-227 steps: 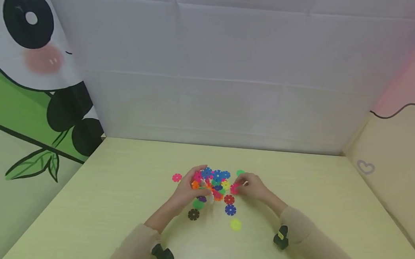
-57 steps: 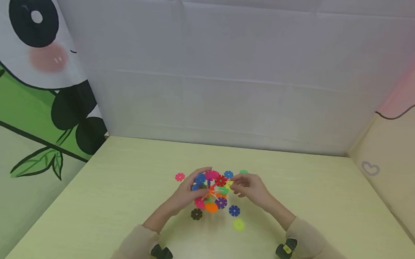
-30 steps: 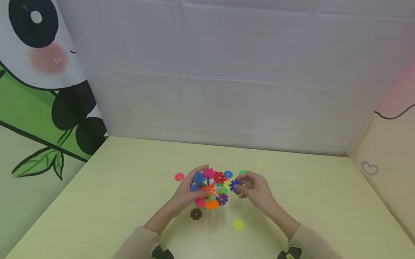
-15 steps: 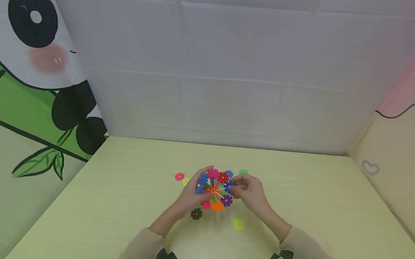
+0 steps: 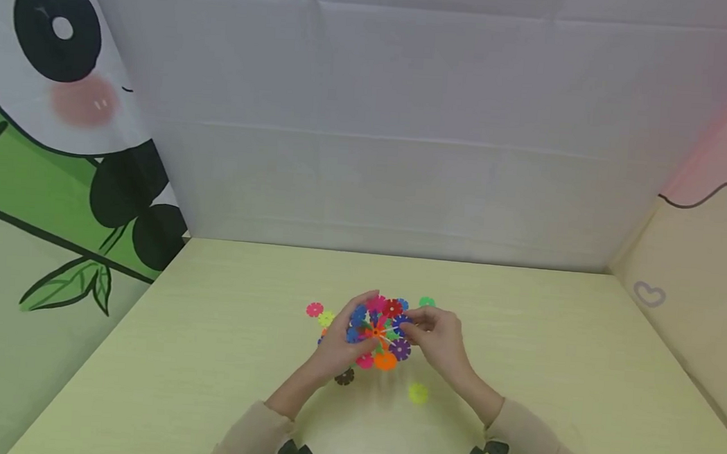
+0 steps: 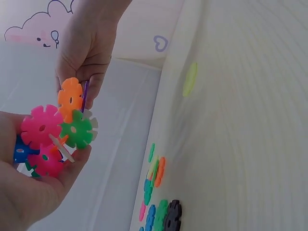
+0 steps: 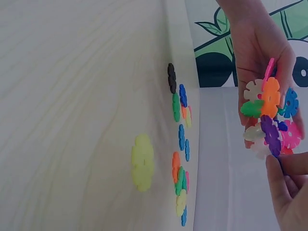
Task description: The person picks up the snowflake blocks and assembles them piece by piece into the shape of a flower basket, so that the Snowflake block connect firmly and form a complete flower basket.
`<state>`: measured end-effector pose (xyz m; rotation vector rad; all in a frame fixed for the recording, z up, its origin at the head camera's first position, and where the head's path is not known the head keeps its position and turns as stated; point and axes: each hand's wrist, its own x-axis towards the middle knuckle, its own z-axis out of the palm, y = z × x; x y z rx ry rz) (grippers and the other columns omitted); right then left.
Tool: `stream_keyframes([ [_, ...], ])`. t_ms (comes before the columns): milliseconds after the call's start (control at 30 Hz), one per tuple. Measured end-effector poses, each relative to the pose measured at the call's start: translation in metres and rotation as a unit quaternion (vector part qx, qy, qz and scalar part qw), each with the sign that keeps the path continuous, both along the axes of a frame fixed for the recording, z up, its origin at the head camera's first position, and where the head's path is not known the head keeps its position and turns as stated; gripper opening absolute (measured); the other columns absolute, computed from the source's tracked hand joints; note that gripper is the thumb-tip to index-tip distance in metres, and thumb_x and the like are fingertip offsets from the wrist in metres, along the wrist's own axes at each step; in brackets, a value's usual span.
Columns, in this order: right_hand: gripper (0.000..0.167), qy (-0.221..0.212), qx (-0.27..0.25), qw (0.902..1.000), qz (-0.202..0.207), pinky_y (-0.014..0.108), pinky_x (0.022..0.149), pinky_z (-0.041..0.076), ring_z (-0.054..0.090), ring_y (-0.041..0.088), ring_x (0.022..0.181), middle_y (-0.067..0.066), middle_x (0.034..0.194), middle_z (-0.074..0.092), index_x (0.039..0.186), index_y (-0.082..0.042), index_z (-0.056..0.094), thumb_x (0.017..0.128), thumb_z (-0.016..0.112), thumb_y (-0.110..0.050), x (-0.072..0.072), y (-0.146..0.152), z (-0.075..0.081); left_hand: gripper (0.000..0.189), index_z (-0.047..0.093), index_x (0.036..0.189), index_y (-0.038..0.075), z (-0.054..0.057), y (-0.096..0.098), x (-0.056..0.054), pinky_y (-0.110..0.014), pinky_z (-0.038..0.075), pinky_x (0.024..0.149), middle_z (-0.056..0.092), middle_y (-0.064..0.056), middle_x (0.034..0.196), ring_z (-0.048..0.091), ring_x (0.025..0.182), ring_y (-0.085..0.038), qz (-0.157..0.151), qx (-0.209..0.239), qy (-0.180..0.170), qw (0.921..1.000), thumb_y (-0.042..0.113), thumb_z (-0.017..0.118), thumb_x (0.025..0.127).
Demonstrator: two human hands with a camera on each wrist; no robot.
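Note:
My left hand (image 5: pixel 339 347) holds a ball-like cluster of joined plastic snowflake discs (image 5: pixel 376 333) above the table, its thumb in front and fingers behind. Pink, red, blue, purple, green and orange discs stick out around an orange centre. At the cluster's right side my right hand (image 5: pixel 444 339) pinches a dark blue snowflake disc (image 5: pixel 400 324), which touches or overlaps the cluster's edge; whether it is slotted in I cannot tell. In the right wrist view a purple disc (image 7: pixel 270 136) of the cluster sits just above my right fingertips, and the blue disc is mostly hidden.
Loose discs lie on the pale table (image 5: pixel 204 384): a black one (image 5: pixel 344 376), a yellow one (image 5: pixel 418 393) nearer me, a pink one (image 5: pixel 314 310) at left and a green one (image 5: pixel 427 302) behind. Several more lie behind the hands. A white wall (image 5: pixel 406 139) closes the back.
The dark blue disc has been picked up from the table by my right hand and brought left to the cluster. My left hand has shifted slightly right with the cluster, which has gained discs and turned.

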<state>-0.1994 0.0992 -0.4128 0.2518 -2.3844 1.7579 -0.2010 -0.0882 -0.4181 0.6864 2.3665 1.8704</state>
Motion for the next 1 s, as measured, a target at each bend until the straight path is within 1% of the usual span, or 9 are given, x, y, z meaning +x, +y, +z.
stream_keyframes([
  [67, 0.015, 0.011, 0.000, 0.9999, 0.003, 0.026, 0.056, 0.054, 0.065, 0.018, 0.062, 0.013, 0.081, 0.066, 0.093, 0.003, 0.067, 0.078, 0.067, 0.002, -0.002, 0.002, 0.001, 0.070, 0.030, 0.139, 0.029, -0.001, 0.000, -0.002, -0.055, 0.036, 0.096, 0.026, 0.002, 0.146, 0.019, 0.135, -0.028, -0.003, -0.002, -0.010, 0.9999, 0.006, 0.063, 0.082],
  [167, 0.015, 0.032, 0.000, 0.9995, 0.002, 0.026, 0.057, 0.054, 0.064, 0.016, 0.063, 0.014, 0.082, 0.065, 0.094, 0.003, 0.066, 0.079, 0.066, 0.001, -0.004, 0.007, 0.001, 0.073, 0.022, 0.142, 0.030, 0.000, -0.001, -0.005, -0.058, 0.030, 0.099, 0.022, -0.001, 0.148, 0.022, 0.134, -0.031, -0.010, -0.003, -0.033, 0.9994, 0.016, 0.064, 0.084],
  [333, 0.020, 0.049, -0.001, 0.9988, 0.009, 0.027, 0.059, 0.055, 0.063, 0.017, 0.067, 0.014, 0.086, 0.063, 0.099, 0.002, 0.064, 0.080, 0.066, -0.001, -0.007, 0.014, 0.000, 0.061, 0.031, 0.140, 0.024, 0.004, -0.006, -0.008, -0.040, 0.048, 0.087, 0.033, -0.013, 0.140, 0.047, 0.117, -0.034, -0.032, 0.018, -0.079, 0.9962, 0.019, 0.061, 0.087],
  [500, 0.031, 0.081, 0.039, 0.9934, 0.071, 0.026, 0.060, 0.054, 0.062, 0.019, 0.073, 0.013, 0.098, 0.060, 0.114, -0.002, 0.057, 0.083, 0.064, -0.005, -0.011, 0.018, -0.002, 0.045, 0.042, 0.133, 0.013, 0.004, -0.008, -0.010, -0.031, 0.052, 0.080, 0.042, -0.016, 0.131, 0.052, 0.111, -0.034, -0.051, 0.017, -0.063, 0.9966, 0.009, 0.056, 0.090],
  [600, 0.024, 0.096, 0.050, 0.9887, 0.103, 0.031, 0.059, 0.055, 0.062, 0.020, 0.072, 0.012, 0.095, 0.059, 0.110, -0.003, 0.058, 0.086, 0.061, -0.007, -0.011, 0.017, -0.001, 0.044, 0.044, 0.131, 0.008, 0.010, -0.008, -0.006, -0.031, 0.051, 0.081, 0.044, -0.016, 0.131, 0.051, 0.112, -0.036, -0.054, 0.010, -0.045, 0.9975, 0.004, 0.055, 0.089],
  [700, 0.013, 0.107, 0.040, 0.9876, 0.107, 0.033, 0.057, 0.055, 0.062, 0.026, 0.070, 0.015, 0.090, 0.061, 0.099, -0.002, 0.062, 0.087, 0.059, -0.004, -0.007, 0.014, 0.003, 0.045, 0.042, 0.132, 0.005, 0.021, -0.008, 0.002, -0.032, 0.051, 0.083, 0.042, -0.016, 0.133, 0.050, 0.113, -0.037, -0.052, 0.000, -0.043, 0.9977, 0.004, 0.054, 0.090],
  [767, 0.012, 0.120, 0.041, 0.9873, 0.097, 0.031, 0.057, 0.055, 0.062, 0.025, 0.070, 0.014, 0.090, 0.063, 0.097, -0.002, 0.062, 0.086, 0.059, -0.002, -0.006, 0.014, 0.002, 0.048, 0.039, 0.135, 0.008, 0.020, -0.009, 0.002, -0.034, 0.051, 0.082, 0.040, -0.015, 0.136, 0.052, 0.111, -0.035, -0.047, -0.003, -0.058, 0.9972, 0.013, 0.055, 0.090],
  [933, 0.012, 0.149, 0.050, 0.9851, 0.070, 0.030, 0.055, 0.054, 0.063, 0.022, 0.069, 0.011, 0.091, 0.065, 0.096, -0.001, 0.062, 0.085, 0.058, 0.003, -0.002, 0.012, 0.005, 0.053, 0.034, 0.139, 0.020, 0.004, -0.013, -0.004, -0.044, 0.050, 0.081, 0.033, -0.013, 0.141, 0.047, 0.117, -0.036, -0.045, 0.010, -0.130, 0.9904, 0.036, 0.051, 0.091],
  [1000, 0.012, 0.155, 0.051, 0.9842, 0.069, 0.032, 0.055, 0.054, 0.063, 0.026, 0.069, 0.013, 0.090, 0.064, 0.095, 0.001, 0.061, 0.084, 0.057, 0.006, 0.003, 0.010, 0.012, 0.052, 0.034, 0.139, 0.020, 0.007, -0.011, -0.002, -0.047, 0.049, 0.083, 0.032, -0.015, 0.141, 0.042, 0.120, -0.037, -0.042, 0.016, -0.145, 0.9884, 0.038, 0.048, 0.092],
])
